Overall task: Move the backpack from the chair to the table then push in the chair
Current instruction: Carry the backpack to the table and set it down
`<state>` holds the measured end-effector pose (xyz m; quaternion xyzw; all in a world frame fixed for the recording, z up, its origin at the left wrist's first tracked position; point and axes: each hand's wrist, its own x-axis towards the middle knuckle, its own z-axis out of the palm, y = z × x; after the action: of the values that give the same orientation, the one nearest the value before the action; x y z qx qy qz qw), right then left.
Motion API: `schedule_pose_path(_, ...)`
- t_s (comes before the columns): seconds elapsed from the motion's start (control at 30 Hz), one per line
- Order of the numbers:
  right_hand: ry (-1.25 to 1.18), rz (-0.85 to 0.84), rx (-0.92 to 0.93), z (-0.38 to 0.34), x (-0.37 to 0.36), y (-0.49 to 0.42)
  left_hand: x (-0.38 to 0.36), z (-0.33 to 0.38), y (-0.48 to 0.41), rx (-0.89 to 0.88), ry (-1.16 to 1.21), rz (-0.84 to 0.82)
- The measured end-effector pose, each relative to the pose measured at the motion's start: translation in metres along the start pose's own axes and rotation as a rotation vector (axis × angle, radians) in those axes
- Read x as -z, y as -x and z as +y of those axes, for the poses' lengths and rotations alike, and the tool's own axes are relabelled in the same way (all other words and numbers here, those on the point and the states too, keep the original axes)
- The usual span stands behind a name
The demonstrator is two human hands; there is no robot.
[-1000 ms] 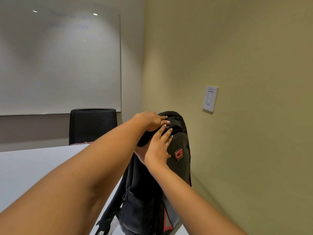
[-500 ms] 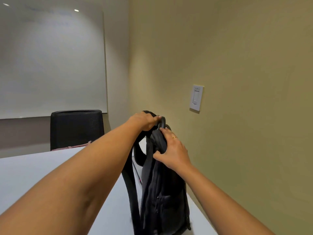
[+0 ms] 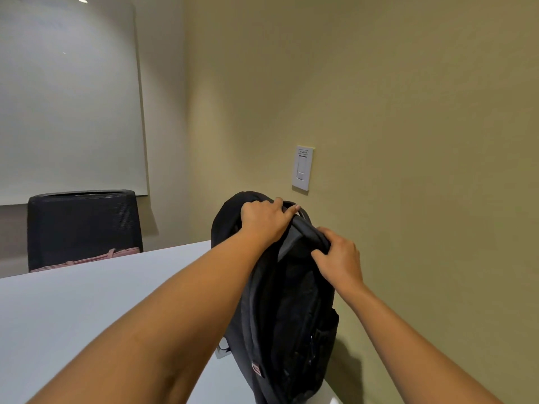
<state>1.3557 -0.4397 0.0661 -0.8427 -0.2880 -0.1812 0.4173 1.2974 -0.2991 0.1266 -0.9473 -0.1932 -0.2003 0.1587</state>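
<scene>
A black backpack [image 3: 294, 310] stands upright on the white table [image 3: 73, 310], near the table's right edge by the wall. My left hand [image 3: 264, 220] grips the top of the backpack, fingers curled over its upper rim. My right hand [image 3: 338, 258] holds the padded strap at the pack's top right, fingers wrapped round it. The chair that the backpack came from is out of view.
A black mesh chair [image 3: 83, 225] stands at the table's far end with something pink [image 3: 87, 259] on its seat. A whiteboard [image 3: 67, 94] hangs on the back wall. A light switch [image 3: 302, 167] sits on the beige wall close behind the backpack.
The backpack has turned so its back panel faces me and now stands on the table. My right hand shifted from the pack's side to its top strap.
</scene>
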Motion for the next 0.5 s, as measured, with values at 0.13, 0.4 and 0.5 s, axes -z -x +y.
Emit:
schedule_pose_path(0.13,0.097,0.033,-0.077,0.016,0.012,-0.006,-0.018,0.010,0.003,0.097,0.155,0.039)
schedule_pose_path(0.4,0.380,-0.150,0.351,0.023,0.003,-0.009,-0.074,0.037,0.012,0.013,0.623,-0.206)
schedule_pose_path(0.5,0.506,-0.190,0.333,0.042,-0.004,-0.008,-0.085,0.041,0.012,0.015,0.644,-0.262)
